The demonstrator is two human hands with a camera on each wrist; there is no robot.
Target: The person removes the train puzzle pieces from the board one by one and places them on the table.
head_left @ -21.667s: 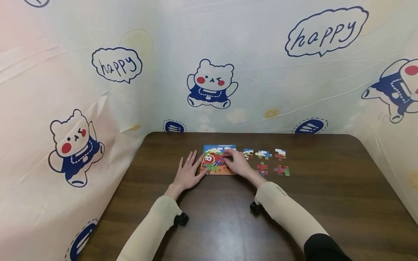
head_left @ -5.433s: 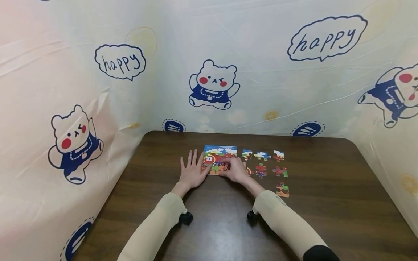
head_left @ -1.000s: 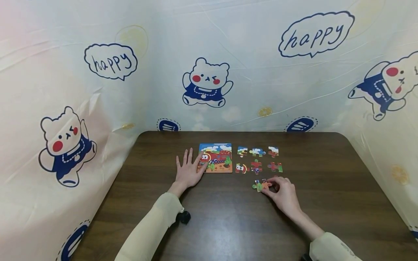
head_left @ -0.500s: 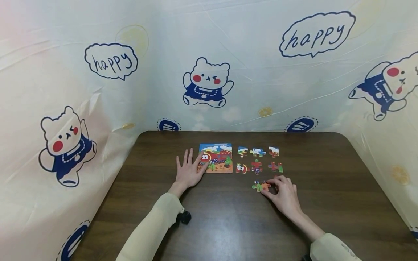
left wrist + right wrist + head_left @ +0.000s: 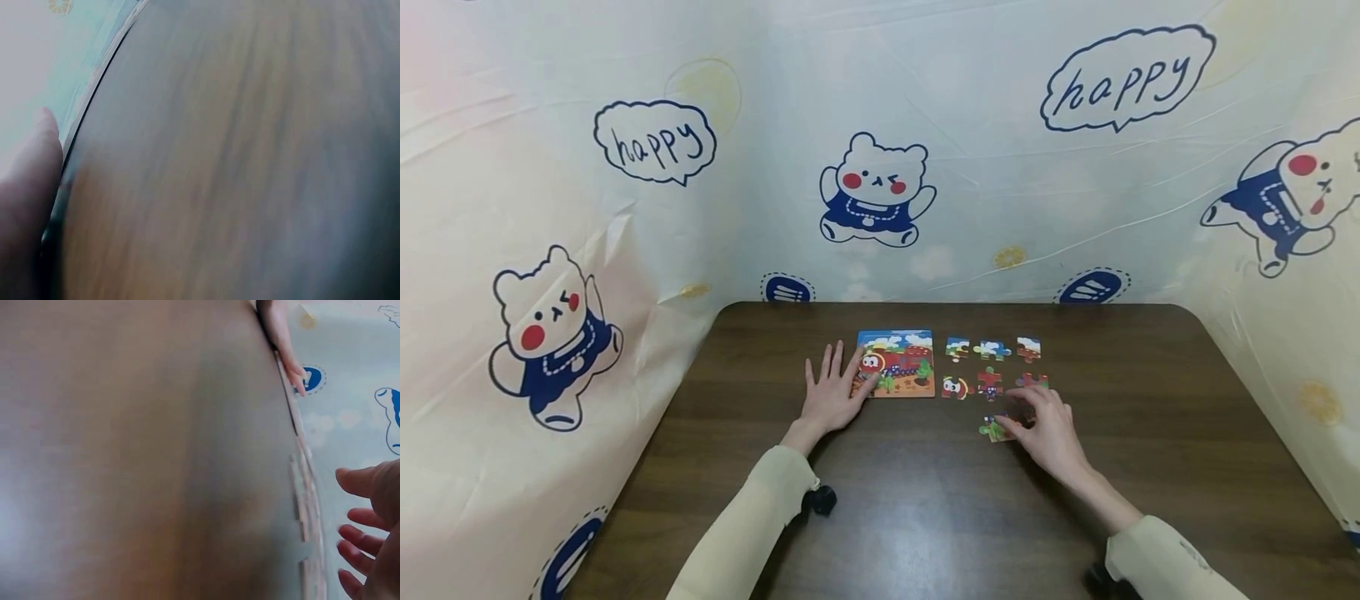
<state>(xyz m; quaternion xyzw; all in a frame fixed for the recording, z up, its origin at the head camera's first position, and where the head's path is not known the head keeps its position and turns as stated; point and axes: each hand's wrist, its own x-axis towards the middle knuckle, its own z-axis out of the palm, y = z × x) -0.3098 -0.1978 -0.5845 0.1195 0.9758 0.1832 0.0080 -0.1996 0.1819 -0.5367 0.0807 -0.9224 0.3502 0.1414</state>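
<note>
In the head view my left hand (image 5: 832, 402) lies flat, fingers spread, thumb on the lower left of a square cartoon picture card (image 5: 891, 388). My right hand (image 5: 1051, 429) hovers over the lower right puzzle pieces, thumb and fingers apart, pinching nothing. Under its thumb lies a green and orange puzzle piece (image 5: 992, 428); whatever lies farther right is hidden by the hand. Behind it, a red puzzle piece (image 5: 1032, 380) is partly covered by the fingers. In the right wrist view the right hand's fingers (image 5: 359, 540) are spread, with no piece between them.
Right of the card lie a red-faced puzzle piece (image 5: 955, 387), a red puzzle piece (image 5: 989, 383) and a top row of sky puzzle pieces (image 5: 992, 349). The brown table (image 5: 880, 500) meets a printed curtain (image 5: 985, 167) behind.
A bottom row of puzzle pieces now lies below the others. Within the last second my right hand slid an orange piece against the green one, then let go and rose slightly. The left hand stays put.
</note>
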